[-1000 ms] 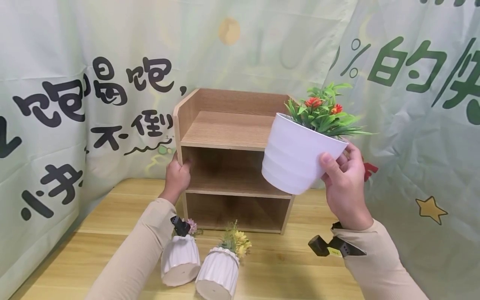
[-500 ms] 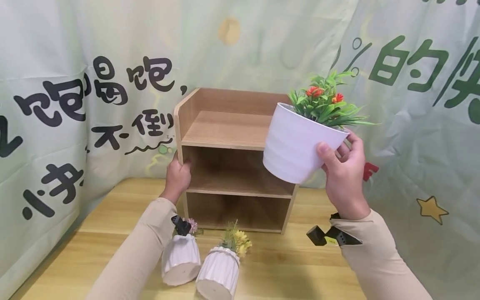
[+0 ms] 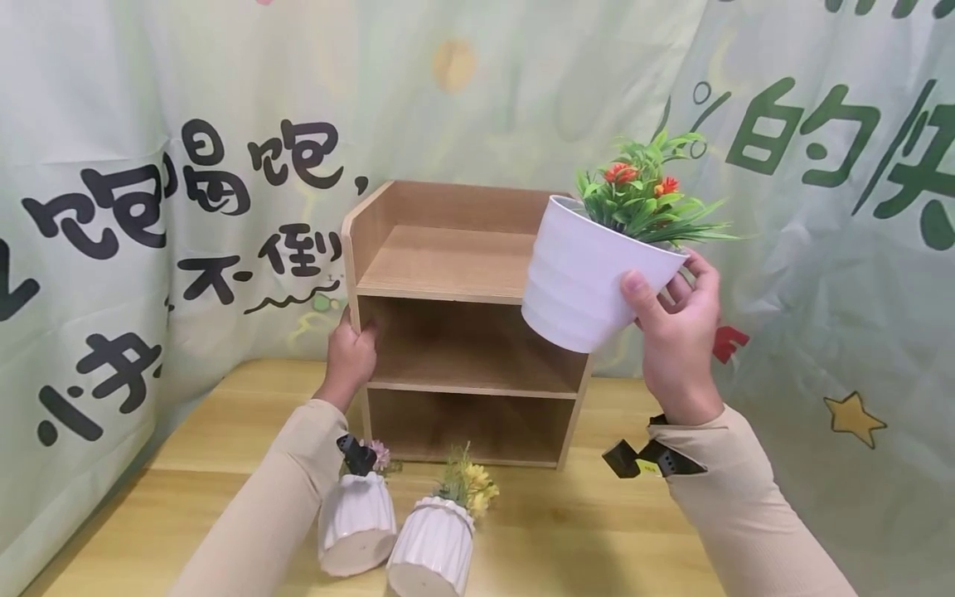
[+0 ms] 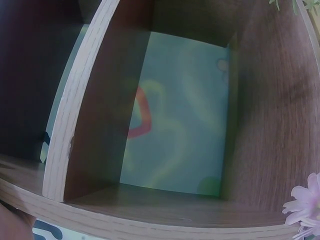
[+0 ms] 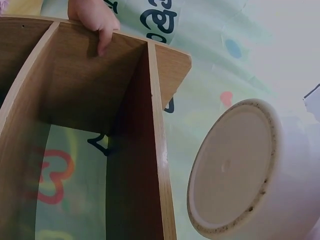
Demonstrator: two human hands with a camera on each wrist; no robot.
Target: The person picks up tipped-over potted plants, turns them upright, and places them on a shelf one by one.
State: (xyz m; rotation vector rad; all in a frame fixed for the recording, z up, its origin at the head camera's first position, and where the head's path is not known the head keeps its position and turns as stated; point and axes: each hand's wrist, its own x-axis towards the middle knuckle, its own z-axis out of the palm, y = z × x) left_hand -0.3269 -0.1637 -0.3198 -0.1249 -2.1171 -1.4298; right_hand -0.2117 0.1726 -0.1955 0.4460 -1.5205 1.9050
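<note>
A wooden shelf unit (image 3: 470,386) with two lower compartments and a railed top stands on the table. My left hand (image 3: 351,358) grips its left side panel, the thumb lying over the front edge; the right wrist view also catches this left hand (image 5: 95,19). In my right hand (image 3: 681,348) is a white flowerpot (image 3: 589,278), tilted, thumb on its near side and fingers behind the rim. Green leaves and red flowers (image 3: 645,195) fill it. The pot hangs in front of the unit's right side, near top-shelf height; its round underside (image 5: 232,170) faces the right wrist camera.
Two small white ribbed flowerpots lie tipped on the wooden table (image 3: 224,448), bases toward me: one with pink flowers (image 3: 358,522), one with yellow flowers (image 3: 433,543). A printed curtain (image 3: 254,66) hangs behind and at both sides.
My right hand has raised the flowerpot a little, from beside the middle compartment up toward the top shelf. The left hand keeps its grip on the shelf unit.
</note>
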